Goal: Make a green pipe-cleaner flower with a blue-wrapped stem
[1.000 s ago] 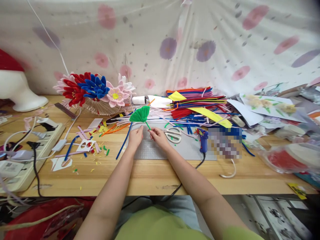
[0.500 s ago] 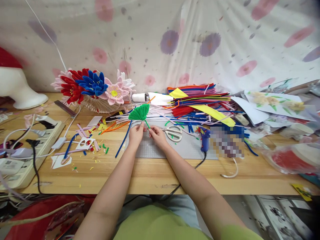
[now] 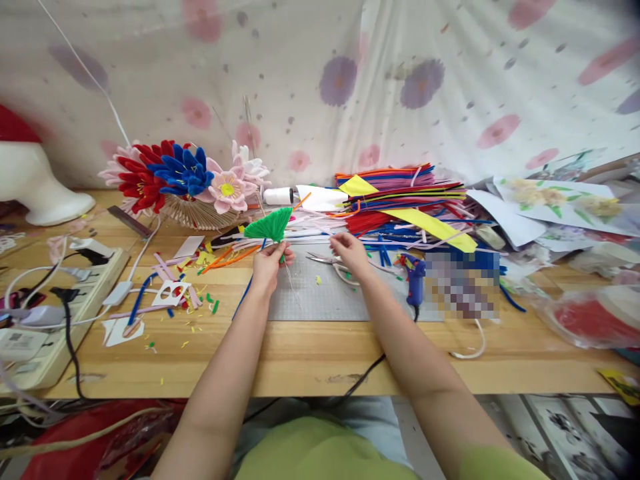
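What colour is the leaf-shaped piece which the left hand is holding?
The leaf-shaped piece in the left hand is bright green, seen best in the head view.

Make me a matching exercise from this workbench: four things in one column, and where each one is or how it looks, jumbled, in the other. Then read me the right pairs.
Things
1. Green fan-shaped piece
2. Scissors
3. Glue gun
4. Power strip

Places and states
A. Blue, toward the right end of the gray mat
B. At the left of the table, with plugs in it
C. Held in the fingers of the left hand
D. On the mat, partly covered by the right hand

Right pairs: 1-C, 2-D, 3-A, 4-B
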### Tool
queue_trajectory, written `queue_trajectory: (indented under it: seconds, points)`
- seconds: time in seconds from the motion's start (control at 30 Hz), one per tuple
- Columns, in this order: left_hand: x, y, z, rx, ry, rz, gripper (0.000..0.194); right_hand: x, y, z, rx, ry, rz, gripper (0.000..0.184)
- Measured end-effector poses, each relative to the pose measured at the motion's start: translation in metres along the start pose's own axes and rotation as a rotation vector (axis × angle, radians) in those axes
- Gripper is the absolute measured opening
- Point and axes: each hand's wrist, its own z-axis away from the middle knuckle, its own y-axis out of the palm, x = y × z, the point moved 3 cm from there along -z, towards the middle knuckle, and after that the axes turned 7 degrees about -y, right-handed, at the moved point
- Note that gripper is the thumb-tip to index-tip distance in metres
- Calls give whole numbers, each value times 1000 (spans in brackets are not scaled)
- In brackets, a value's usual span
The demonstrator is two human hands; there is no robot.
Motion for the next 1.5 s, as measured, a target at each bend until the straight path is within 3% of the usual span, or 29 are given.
queue_trajectory:
  seconds: [0.1, 0.2, 0.37, 0.53, 0.67, 0.87, 0.93, 1.03, 1.33, 1.5]
  points:
    - [6, -2, -5, 26, -71, 52, 23, -9, -31, -18, -116, 55, 150, 17]
    - [14, -4, -14, 54, -111, 108, 23, -19, -48, -30, -185, 49, 340, 16]
    - [14, -12, -26, 103, -75, 213, 22, -24, -56, -60, -234, 109, 458, 24]
    - [12, -17, -29, 44, -24, 163, 30, -15, -54, -97, -198, 204, 412, 25]
    - [11, -16, -35, 53, 36, 93, 33, -12, -50, -107, -216, 95, 787, 29]
    - [5, -17, -42, 211, 29, 274, 22, -21, -44, -118, -202, -231, 1141, 34]
    - [3, -18, -41, 216, 31, 266, 21, -25, -45, -128, -132, -289, 1232, 35]
    - [4, -18, -40, 199, 10, 192, 24, -31, -47, -144, 10, -268, 1364, 31]
    - [8, -18, -42, 187, -44, 162, 26, -33, -55, -150, 111, -306, 1463, 30]
    - [11, -18, -43, 196, -46, 134, 31, -30, -41, -147, 116, -333, 1393, 32]
